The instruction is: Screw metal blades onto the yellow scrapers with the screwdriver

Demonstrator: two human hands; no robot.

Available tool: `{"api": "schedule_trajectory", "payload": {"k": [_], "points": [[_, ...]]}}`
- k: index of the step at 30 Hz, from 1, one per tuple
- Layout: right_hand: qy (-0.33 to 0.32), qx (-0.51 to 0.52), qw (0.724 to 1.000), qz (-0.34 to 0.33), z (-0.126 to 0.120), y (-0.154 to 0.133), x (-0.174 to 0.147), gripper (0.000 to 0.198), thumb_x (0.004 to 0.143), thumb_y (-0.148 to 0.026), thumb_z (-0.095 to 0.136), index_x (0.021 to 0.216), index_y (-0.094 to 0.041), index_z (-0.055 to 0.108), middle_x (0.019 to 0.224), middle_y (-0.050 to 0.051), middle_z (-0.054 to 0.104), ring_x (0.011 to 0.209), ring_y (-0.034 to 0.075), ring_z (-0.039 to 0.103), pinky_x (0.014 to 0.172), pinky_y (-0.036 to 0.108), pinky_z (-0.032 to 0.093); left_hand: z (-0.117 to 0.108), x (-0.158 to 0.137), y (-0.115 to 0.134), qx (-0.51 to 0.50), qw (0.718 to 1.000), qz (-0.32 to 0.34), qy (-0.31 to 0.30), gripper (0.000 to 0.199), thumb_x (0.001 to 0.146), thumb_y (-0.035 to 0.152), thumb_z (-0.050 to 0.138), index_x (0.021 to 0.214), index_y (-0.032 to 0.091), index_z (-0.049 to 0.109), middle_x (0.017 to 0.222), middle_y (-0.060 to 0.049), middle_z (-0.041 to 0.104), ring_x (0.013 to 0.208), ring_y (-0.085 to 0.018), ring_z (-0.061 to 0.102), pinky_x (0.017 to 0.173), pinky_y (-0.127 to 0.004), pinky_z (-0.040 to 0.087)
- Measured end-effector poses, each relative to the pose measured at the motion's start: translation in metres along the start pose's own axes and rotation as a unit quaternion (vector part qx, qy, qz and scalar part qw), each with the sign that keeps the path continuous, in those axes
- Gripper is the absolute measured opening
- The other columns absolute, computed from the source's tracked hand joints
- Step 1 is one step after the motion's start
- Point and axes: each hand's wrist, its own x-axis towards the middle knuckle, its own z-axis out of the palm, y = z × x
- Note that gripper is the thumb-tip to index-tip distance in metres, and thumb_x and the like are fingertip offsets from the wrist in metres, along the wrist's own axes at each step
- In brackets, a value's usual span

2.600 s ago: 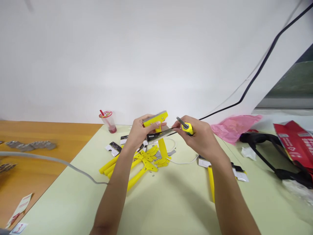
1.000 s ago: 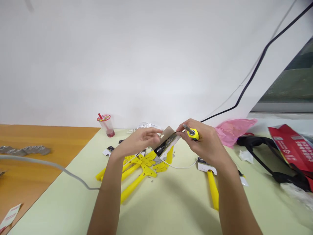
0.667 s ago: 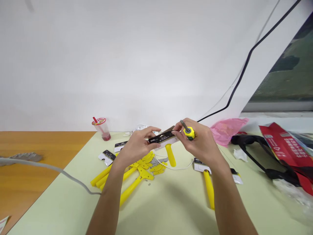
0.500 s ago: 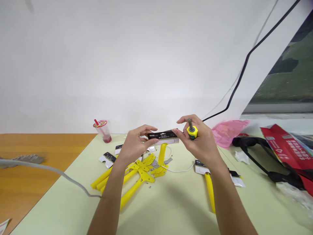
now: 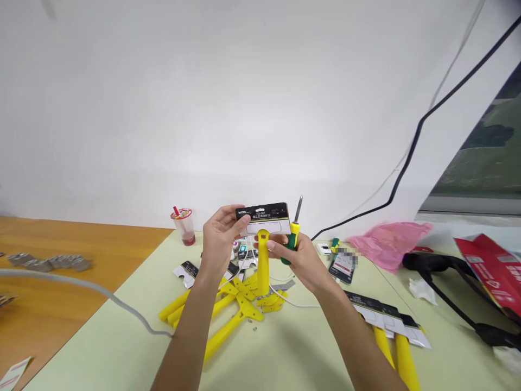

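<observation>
Table (image 5: 293, 353) abuts white wall (image 5: 244, 108), apparently near a window (image 5: 492, 146); left grip (image 5: 220, 238) pinches card (image 5: 265, 218); right grip (image 5: 302, 258) holds screwdriver (image 5: 294, 231).

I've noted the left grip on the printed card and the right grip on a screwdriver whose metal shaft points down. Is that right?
Not quite: the head view shows the screwdriver with its metal shaft pointing up. The left grip is on the printed card, the right grip on the screwdriver.
</observation>
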Motion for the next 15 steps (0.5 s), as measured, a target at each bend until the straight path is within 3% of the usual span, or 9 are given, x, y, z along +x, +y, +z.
{"api": "schedule_trajectory", "payload": {"k": [4, 8, 11, 15], "points": [[-0.055, 0.070, 0.995, 0.045, 0.011, -0.001, -0.005, 0.058, 0.078, -0.052, 0.099, 0.082, -0.026, 0.047, 0.111, 0.007, 0.082, 0.105, 0.028, 0.079, 0.095, 0.044, 0.064, 0.003, 0.001, -0.001, -0.172, 0.984, -0.052, 0.005, 0.040, 0.080, 0.025, 0.097, 0.114, 0.021, 0.077, 0.104, -0.004, 0.078, 0.082, -0.013, 0.072, 0.068, -0.021, 0.061], [-0.111, 0.029, 0.991, 0.064, 0.026, 0.005, -0.011, 0.059, 0.075, -0.048, 0.101, 0.081, -0.025, 0.048, 0.109, 0.006, 0.081, 0.097, 0.024, 0.075, 0.091, 0.040, 0.062, 0.004, 0.001, -0.005, -0.326, 0.939, -0.105, 0.029, 0.027, 0.097, 0.019, 0.073, 0.124, 0.023, 0.073, 0.107, -0.009, 0.072, 0.085, -0.014, 0.069, 0.060, -0.018, 0.057], [-0.105, -0.033, 0.992, 0.061, 0.036, 0.014, -0.013, 0.058, 0.074, -0.047, 0.100, 0.080, -0.024, 0.047, 0.102, 0.003, 0.076, 0.087, 0.020, 0.069, 0.079, 0.034, 0.057, 0.001, 0.003, -0.009, -0.342, 0.931, -0.112, 0.058, 0.024, 0.101, 0.022, 0.065, 0.124, 0.025, 0.069, 0.108, -0.011, 0.068, 0.084, -0.017, 0.066, 0.048, -0.017, 0.046], [-0.098, -0.143, 0.984, 0.043, 0.041, 0.020, -0.013, 0.056, 0.076, -0.050, 0.097, 0.079, -0.024, 0.046, 0.098, 0.001, 0.072, 0.079, 0.017, 0.060, 0.070, 0.031, 0.050, -0.002, 0.009, -0.015, -0.281, 0.951, -0.099, 0.075, 0.018, 0.100, 0.031, 0.067, 0.117, 0.024, 0.068, 0.102, -0.010, 0.066, 0.079, -0.017, 0.063, 0.046, -0.018, 0.040]]}}
